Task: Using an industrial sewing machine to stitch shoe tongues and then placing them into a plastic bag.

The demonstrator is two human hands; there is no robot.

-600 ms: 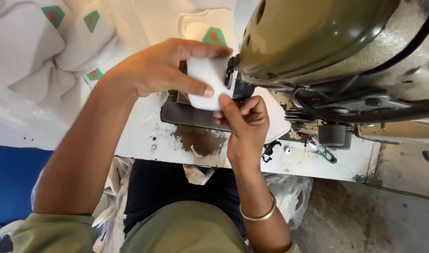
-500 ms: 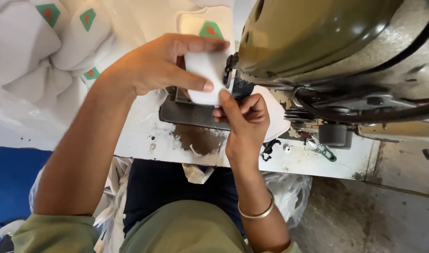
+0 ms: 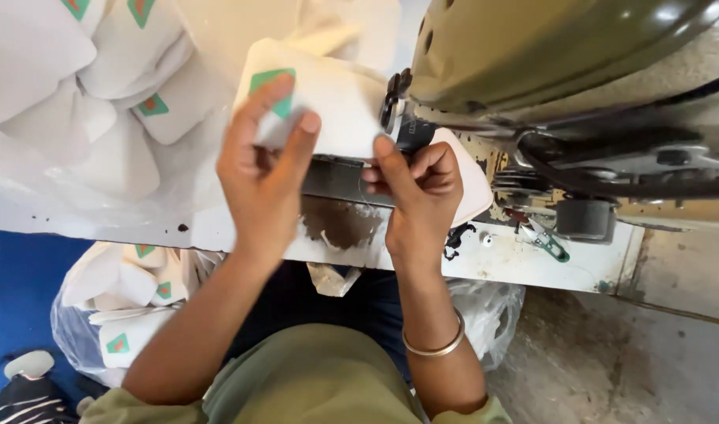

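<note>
- Left hand (image 3: 261,169) has moved up since a moment ago; its grip pinches the white cloth piece (image 3: 328,98) w/ the green patch.
- Piece now sits higher, just left of the sewing machine (image 3: 548,55).
- Right hand (image 3: 418,184): grip narrow, at the piece's edge by the needle part.
- Looks like lining it up to sew.

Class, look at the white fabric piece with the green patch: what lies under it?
The grey metal plate shows below the white fabric piece, held by the left hand. The rest underneath is covered.
</note>
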